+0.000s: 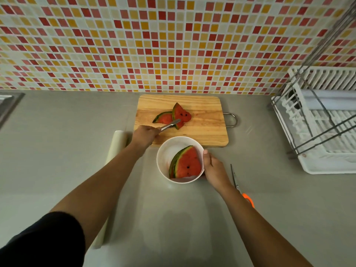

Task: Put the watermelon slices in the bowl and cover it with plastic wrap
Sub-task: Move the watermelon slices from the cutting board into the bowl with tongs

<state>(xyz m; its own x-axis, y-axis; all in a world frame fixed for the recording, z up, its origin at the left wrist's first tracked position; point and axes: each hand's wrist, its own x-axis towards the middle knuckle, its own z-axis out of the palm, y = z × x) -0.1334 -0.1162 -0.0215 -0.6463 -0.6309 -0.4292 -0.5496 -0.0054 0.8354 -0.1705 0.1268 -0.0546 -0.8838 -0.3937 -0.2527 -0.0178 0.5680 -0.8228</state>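
Observation:
Two watermelon slices (pixel 178 115) lie overlapping on the wooden cutting board (pixel 204 120). My left hand (pixel 145 134) grips metal tongs (pixel 170 124) whose tips touch the nearer slice. In front of the board stands a white bowl (pixel 165 151) with watermelon slices (pixel 185 163) leaning inside. My right hand (pixel 212 168) holds the bowl's right rim, thumb on the edge. A roll of plastic wrap (pixel 116 145) lies left of the board, partly hidden under my left forearm.
Orange-handled scissors (pixel 240 186) lie on the grey counter right of my right arm. A white dish rack (pixel 325 122) with a metal frame stands at the right. A sink edge (pixel 8 105) shows at the far left. Tiled wall behind.

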